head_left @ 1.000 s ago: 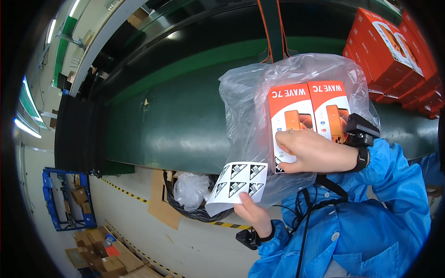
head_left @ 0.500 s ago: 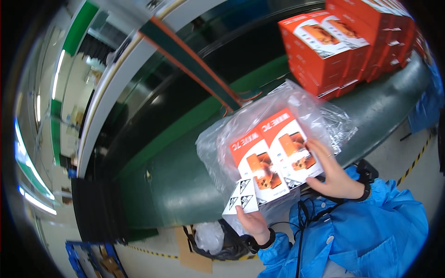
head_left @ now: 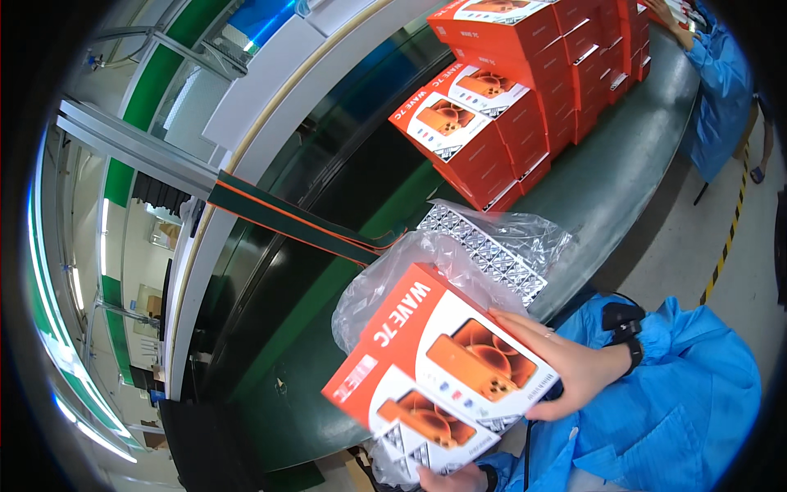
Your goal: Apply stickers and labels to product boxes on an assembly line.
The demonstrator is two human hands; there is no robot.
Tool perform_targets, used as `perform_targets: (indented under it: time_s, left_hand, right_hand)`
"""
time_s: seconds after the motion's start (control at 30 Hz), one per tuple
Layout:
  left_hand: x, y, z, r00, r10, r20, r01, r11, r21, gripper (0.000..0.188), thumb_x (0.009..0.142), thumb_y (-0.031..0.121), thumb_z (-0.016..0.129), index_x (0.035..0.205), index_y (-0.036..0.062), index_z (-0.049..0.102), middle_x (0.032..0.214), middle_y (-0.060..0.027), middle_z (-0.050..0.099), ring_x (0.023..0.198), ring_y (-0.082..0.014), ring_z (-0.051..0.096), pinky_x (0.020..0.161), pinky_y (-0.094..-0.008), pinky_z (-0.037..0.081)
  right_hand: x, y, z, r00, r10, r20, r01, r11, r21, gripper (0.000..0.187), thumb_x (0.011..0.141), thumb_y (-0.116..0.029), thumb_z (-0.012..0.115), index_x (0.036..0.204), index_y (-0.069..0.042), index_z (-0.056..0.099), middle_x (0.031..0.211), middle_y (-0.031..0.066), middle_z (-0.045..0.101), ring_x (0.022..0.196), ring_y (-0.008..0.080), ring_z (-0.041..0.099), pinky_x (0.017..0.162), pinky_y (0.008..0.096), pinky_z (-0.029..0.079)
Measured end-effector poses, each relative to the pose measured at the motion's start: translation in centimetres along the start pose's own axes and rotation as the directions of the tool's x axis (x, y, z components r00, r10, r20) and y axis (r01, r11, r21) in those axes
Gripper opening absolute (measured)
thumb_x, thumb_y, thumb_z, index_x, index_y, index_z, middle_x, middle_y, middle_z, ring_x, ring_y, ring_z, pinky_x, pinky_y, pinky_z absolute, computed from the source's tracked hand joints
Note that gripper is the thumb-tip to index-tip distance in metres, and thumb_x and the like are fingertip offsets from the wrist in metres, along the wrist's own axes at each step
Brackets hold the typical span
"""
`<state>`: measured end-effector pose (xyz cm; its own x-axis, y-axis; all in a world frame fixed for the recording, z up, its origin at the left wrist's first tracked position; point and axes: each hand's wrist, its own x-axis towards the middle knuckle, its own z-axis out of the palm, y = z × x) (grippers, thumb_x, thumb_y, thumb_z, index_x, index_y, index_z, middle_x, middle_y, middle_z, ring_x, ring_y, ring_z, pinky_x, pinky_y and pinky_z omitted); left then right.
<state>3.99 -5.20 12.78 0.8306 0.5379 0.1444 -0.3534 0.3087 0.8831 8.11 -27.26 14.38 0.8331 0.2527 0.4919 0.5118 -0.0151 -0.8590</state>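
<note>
My right hand (head_left: 574,369) grips the right edge of two orange-and-white phone boxes (head_left: 443,369) held side by side, tilted, in front of me. A clear plastic bag (head_left: 426,262) bunches behind the boxes. At the bottom edge my left hand (head_left: 451,478) holds a white sheet of black-and-white stickers (head_left: 410,443) under the lower box. Both sleeves are blue. A black band sits on my right wrist.
A dark green conveyor belt (head_left: 607,189) runs past me. Stacks of orange boxes (head_left: 525,90) stand on it at the upper right. A second clear bag holding patterned sheets (head_left: 500,246) lies on the belt. Another person in blue (head_left: 721,82) works at the far right.
The view has swung toward the belt and the stacked boxes. The two boxes have come lower and closer, out of the bag. My left hand has dropped to the bottom edge.
</note>
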Motion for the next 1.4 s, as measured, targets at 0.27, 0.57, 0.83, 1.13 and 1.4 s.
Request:
perform_targets:
  time_s: [0.27,0.57,0.83,1.13,1.4]
  left_hand:
    - [6.0,0.0,15.8,0.814,-0.14,0.563,0.267,0.952,-0.15,0.045,0.094,0.025,0.04,0.129,-0.004,0.04,0.128,-0.0154,0.048,0.115,-0.024,0.051,0.095,-0.0386,0.042]
    - [13.1,-11.4,30.7,0.673,-0.148,0.725,0.301,0.95,-0.085,0.041,0.095,0.025,0.039,0.124,-0.0039,0.043,0.124,-0.0121,0.052,0.112,-0.0192,0.051,0.096,-0.0327,0.038]
    - [15.1,-11.6,32.8,0.589,-0.237,0.773,0.398,0.917,-0.022,0.04,0.096,0.024,0.036,0.124,-0.0042,0.043,0.126,-0.0133,0.051,0.114,-0.0206,0.05,0.098,-0.0344,0.037]
    - [10.5,-5.7,24.7,0.773,-0.022,0.634,0.16,0.974,-0.161,0.031,0.09,0.014,0.045,0.115,-0.0047,0.051,0.114,-0.0119,0.057,0.107,-0.0192,0.054,0.092,-0.0321,0.041]
    - [2.0,-4.5,14.6,0.621,-0.203,0.757,-0.197,0.894,0.402,0.022,0.088,0.011,0.053,0.101,-0.0064,0.061,0.091,-0.0141,0.064,0.083,-0.0215,0.061,0.074,-0.0331,0.047]
  right_hand:
    - [7.4,-1.5,-13.1,0.927,-0.208,-0.313,0.186,0.978,-0.097,0.081,0.072,-0.032,0.075,0.13,0.003,0.031,0.127,0.0192,0.041,0.121,0.0274,0.041,0.1,0.0385,0.034]
    - [11.6,2.7,-20.7,0.886,-0.455,-0.09,0.094,0.366,-0.926,0.036,0.077,-0.006,0.061,0.11,0.002,0.051,0.123,0.0217,0.046,0.112,0.0373,0.049,0.094,0.0399,0.042]
    - [7.0,2.5,-18.8,0.892,-0.394,-0.222,0.107,0.661,-0.743,0.015,0.081,-0.01,0.06,0.092,-0.002,0.059,0.115,0.0155,0.054,0.108,0.0309,0.053,0.091,0.0375,0.044]
    - [3.5,2.1,-16.0,0.952,-0.232,-0.198,0.117,0.877,-0.465,0.013,0.081,-0.011,0.06,0.089,0.0,0.061,0.099,0.0125,0.059,0.093,0.026,0.058,0.081,0.0335,0.046]
    - [1.1,3.5,-10.8,0.985,0.169,0.037,-0.171,0.914,0.368,0.03,0.09,-0.009,0.055,0.115,0.007,0.052,0.106,0.0077,0.058,0.102,0.0129,0.052,0.09,0.0291,0.042]
